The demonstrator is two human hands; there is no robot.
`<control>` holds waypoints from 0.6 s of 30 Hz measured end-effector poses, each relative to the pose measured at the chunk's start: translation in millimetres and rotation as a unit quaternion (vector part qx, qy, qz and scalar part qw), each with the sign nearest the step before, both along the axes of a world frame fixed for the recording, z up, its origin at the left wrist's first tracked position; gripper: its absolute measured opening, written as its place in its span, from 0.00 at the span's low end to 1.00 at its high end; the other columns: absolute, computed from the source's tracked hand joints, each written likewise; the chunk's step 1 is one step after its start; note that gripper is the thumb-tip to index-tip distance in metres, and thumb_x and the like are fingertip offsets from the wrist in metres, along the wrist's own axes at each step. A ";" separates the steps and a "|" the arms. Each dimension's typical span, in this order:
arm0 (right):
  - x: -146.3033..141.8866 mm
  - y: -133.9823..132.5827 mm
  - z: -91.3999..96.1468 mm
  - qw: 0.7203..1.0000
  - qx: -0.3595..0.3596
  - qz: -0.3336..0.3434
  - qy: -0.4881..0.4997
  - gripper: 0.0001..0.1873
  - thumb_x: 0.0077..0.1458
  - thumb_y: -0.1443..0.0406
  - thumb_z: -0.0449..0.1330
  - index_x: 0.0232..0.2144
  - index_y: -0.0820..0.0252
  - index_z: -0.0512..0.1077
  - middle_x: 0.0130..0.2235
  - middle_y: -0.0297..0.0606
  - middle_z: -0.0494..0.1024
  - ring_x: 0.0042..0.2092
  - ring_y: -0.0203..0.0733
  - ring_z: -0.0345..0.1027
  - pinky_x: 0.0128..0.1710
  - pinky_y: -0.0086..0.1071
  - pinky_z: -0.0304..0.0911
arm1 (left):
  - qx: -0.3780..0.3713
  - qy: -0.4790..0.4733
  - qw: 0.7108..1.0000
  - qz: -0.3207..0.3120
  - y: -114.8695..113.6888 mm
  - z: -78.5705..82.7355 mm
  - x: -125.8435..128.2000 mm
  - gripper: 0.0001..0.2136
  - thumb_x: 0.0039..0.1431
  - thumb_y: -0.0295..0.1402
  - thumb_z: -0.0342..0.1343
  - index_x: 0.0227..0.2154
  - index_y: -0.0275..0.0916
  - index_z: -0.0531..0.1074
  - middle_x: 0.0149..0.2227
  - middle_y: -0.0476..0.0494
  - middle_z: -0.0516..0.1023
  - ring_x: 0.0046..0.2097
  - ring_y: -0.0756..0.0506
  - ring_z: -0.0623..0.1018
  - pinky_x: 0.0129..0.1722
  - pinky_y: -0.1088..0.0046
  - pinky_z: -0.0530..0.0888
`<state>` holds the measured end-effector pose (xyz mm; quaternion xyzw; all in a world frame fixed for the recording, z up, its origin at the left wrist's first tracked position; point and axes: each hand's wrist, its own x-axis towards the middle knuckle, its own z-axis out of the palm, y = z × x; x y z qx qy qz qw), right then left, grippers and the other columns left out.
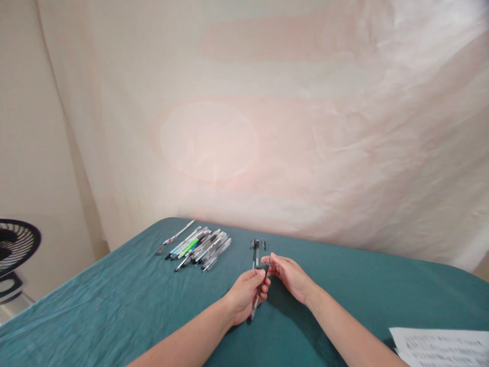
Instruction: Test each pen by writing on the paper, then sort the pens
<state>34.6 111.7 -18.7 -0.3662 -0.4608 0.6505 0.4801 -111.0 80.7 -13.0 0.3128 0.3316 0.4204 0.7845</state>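
My left hand (247, 294) is wrapped round a slim pen (255, 307), which slants with its dark lower end towards me. At the pen's upper end, the thumb and fingers of my right hand (292, 275) are pinched together on it. Whether they grip a cap or the tip is too small to tell. Just beyond my hands, dark-and-clear pens (255, 254) lie lengthwise on the cloth, partly hidden by my left hand. A small dark pen cap (252, 244) lies to their left, and another cap (263, 245) to their right.
A heap of pens (206, 247), one bright green, lies at the back left on the green tablecloth (114, 300). One pen (175, 237) lies apart on its left. Printed paper (439, 346) is at the front right. A black fan (17, 244) stands beyond the left edge.
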 end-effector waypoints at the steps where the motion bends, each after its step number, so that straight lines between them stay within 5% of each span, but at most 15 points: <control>1: -0.3 0.4 -0.9 1.000 0.003 -0.006 -0.007 0.19 0.46 0.52 0.58 0.30 0.63 0.73 0.29 0.38 0.74 0.31 0.36 0.65 0.37 0.31 0.58 | 0.001 0.000 1.000 0.000 0.0 0.1 0.1 0.05 0.56 0.30 0.52 0.28 0.33 0.65 0.24 0.49 0.67 0.22 0.58 0.65 0.21 0.85 0.62; 7: -3.0 -1.0 -7.3 0.993 0.037 -0.068 -0.085 0.15 0.42 0.55 0.62 0.24 0.63 0.70 0.23 0.32 0.71 0.28 0.34 0.61 0.33 0.29 0.56 | 0.003 0.004 1.000 0.000 0.0 0.0 0.6 0.05 0.56 0.30 0.52 0.29 0.33 0.65 0.24 0.49 0.67 0.22 0.58 0.65 0.21 0.86 0.62; 14: -5.7 -5.0 -2.3 0.997 0.031 -0.028 -0.070 0.19 0.47 0.53 0.57 0.33 0.63 0.72 0.30 0.36 0.74 0.33 0.37 0.64 0.37 0.31 0.56 | -0.004 0.006 1.000 0.003 0.0 -0.3 0.7 0.04 0.56 0.29 0.51 0.28 0.33 0.64 0.24 0.50 0.67 0.21 0.58 0.65 0.21 0.85 0.62; 18: -8.5 -6.8 -1.1 0.994 0.041 -0.061 -0.081 0.20 0.47 0.50 0.56 0.29 0.61 0.71 0.27 0.33 0.72 0.30 0.35 0.62 0.35 0.30 0.56 | 0.004 0.004 1.000 -0.003 1.9 -3.9 0.4 0.04 0.55 0.30 0.52 0.29 0.34 0.64 0.24 0.50 0.67 0.21 0.58 0.65 0.21 0.85 0.62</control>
